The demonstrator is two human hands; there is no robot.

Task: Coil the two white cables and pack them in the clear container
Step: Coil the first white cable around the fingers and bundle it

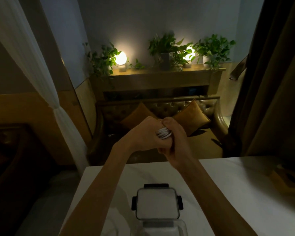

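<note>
Head view is dim, and much of the detail sits in shadow. Both hands meet above the far edge of the white desk (228,193), raised in front of a tufted sofa (174,106) with two orange cushions (192,114). The left hand (143,133) and right hand (174,142) press together, their fingers (167,123) curled shut around a bundle of coiled white cable (163,132). Only a few loops show in the gap between the two palms; the rest of the coil is hidden inside the grip, so its ends and plugs cannot be made out, nor whether one cable or two are wound there. Well below the fingers, toward the person, a square lid (156,203) with dark clips on three sides lies flat on the desk. Just nearer than the lid, the clear container (182,226) is cut off by the bottom edge of the frame, and its inside is too faint to read. At the right edge of the desk a dark-patterned object is blurred beyond telling. Behind the sofa, a shelf holds two glowing round lamps (121,58) and leafy potted plants (167,48).
</note>
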